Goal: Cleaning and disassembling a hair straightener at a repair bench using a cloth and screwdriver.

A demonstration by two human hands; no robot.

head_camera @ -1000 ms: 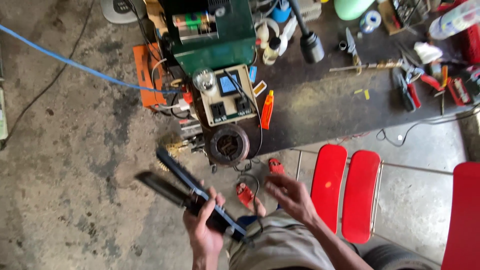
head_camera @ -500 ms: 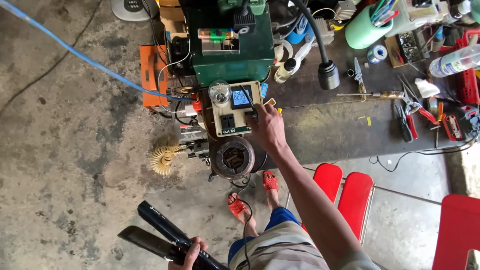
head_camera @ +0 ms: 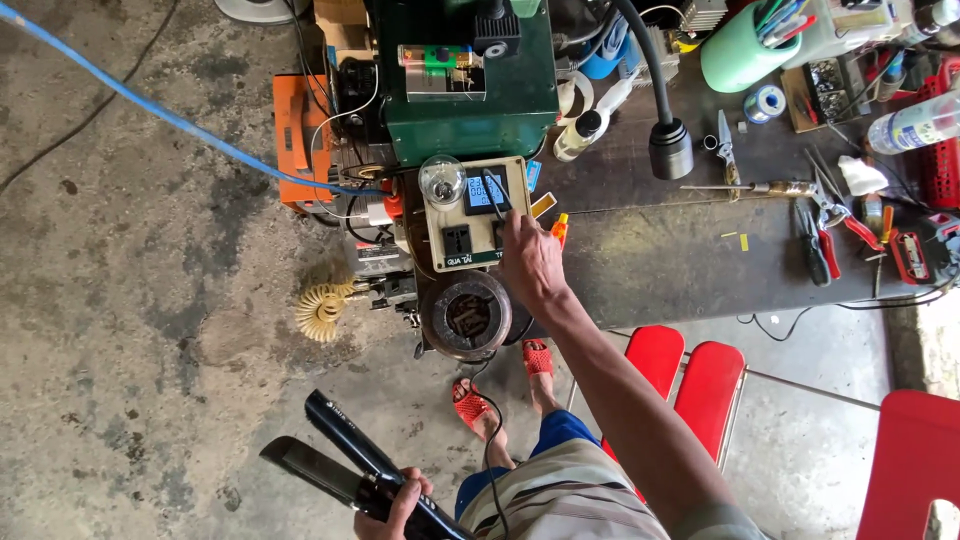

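Black hair straightener in the left hand, right hand on the socket panel

The hair straightener [head_camera: 345,465], glossy black plastic with two long flat arms standing apart, sits low in view over the rough concrete floor [head_camera: 130,300]; the left hand [head_camera: 395,507] is wrapped tight around its hinge end. The right hand [head_camera: 530,262], fingers extended, touches the cream square panel [head_camera: 478,213] by its black sockets, under a small blue screen and a round glass bulb [head_camera: 441,179]. Behind stands a boxy green metal machine [head_camera: 470,85]; the dark bench [head_camera: 660,250] carries pliers
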